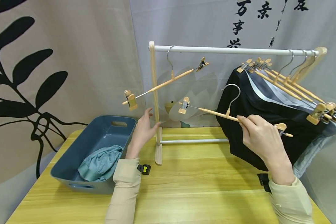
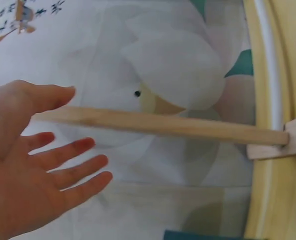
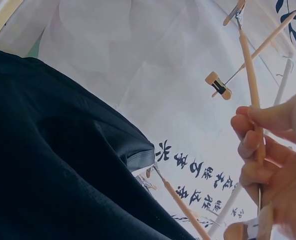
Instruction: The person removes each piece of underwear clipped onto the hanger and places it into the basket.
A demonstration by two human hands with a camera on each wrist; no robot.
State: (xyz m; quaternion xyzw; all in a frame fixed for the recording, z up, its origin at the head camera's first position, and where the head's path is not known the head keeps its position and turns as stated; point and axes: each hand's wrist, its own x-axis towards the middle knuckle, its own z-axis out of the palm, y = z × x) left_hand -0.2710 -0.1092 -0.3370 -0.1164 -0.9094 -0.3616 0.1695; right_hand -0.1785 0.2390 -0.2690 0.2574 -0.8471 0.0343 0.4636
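Here, 1 wooden clip hanger (image 1: 215, 114) is gripped in the right hand (image 1: 264, 140) beside a black garment (image 1: 299, 138); the left hand (image 1: 142, 130), fingers spread, is seen near the rack post (image 1: 153, 67).

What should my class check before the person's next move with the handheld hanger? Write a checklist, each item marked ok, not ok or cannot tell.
1. Right grip has hold of the handheld hanger: ok.
2. Its hook is off the white rail: ok.
3. Left grip is empty: ok.
4. Teal cloth is clipped to the handheld hanger: not ok; it lies crumpled in the blue basket.
5. White rail has a gap between the hanging bare hanger and the black garment: ok.
6. Teal cloth's garment type is clear: cannot tell; it is bunched up.
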